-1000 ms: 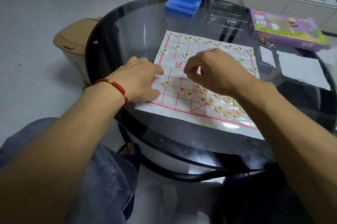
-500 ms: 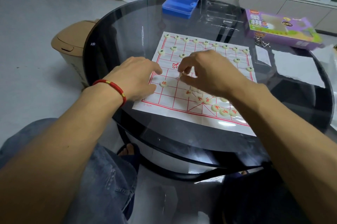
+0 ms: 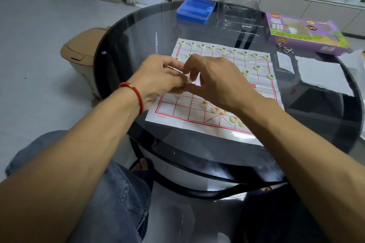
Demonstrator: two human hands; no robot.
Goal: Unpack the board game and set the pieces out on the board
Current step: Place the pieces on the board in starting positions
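Observation:
A white paper board (image 3: 177, 111) with a red grid lies on the round glass table (image 3: 197, 144). Cream round pieces with green marks (image 3: 212, 47) line its far rows. Several red-marked pieces (image 3: 217, 110) lie loose near the front, partly under my right forearm. My left hand (image 3: 158, 78) and my right hand (image 3: 217, 80) meet above the board's left middle. Between their fingertips sits one cream piece (image 3: 187, 80), pinched from both sides. Its face is hidden. Another piece (image 3: 178, 95) lies on the board just below my left hand.
At the table's far side are a blue plastic case (image 3: 194, 9), a clear plastic tray (image 3: 239, 17) and the purple game box (image 3: 304, 33). White paper sheets (image 3: 322, 74) lie to the right. A tan bin (image 3: 83, 55) stands on the floor to the left.
My left hand lifted off the board's left edge and came up to meet my right hand. My right hand moved left with a piece, now held between both hands.

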